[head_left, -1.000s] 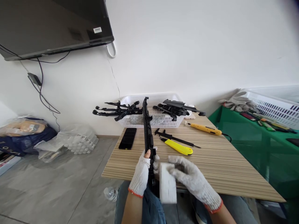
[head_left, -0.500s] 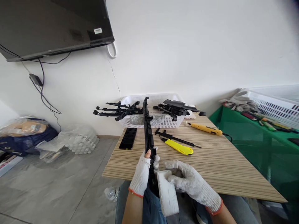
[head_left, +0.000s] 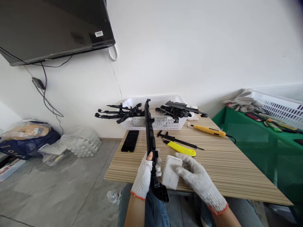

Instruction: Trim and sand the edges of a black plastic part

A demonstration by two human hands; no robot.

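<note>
My left hand (head_left: 142, 178), in a white knit glove with the thumb tip bare, is wrapped round a long black plastic part (head_left: 149, 135). The part points away from me over the table edge, and its wide lower end hangs above my lap. In my right hand (head_left: 197, 178), also gloved, a white rectangular block (head_left: 171, 171) is gripped between thumb and fingers. The block is close to the right of the black part, near the table's front edge; a small gap shows between them. Beyond my right hand lies a yellow utility knife (head_left: 181, 148), beside a black caliper (head_left: 180, 140).
A white basket (head_left: 139, 127) at the table's back carries several black plastic parts (head_left: 176, 110). A phone (head_left: 130, 141) lies left on the wooden table (head_left: 224, 160), a yellow corded tool (head_left: 208, 130) right. A green-covered table (head_left: 239, 135) stands farther right. Bags (head_left: 80, 143) rest on the floor.
My right hand has brought the white block up and away from my lap, uncovering the black part's wide lower end. My left hand and the black part have barely moved.
</note>
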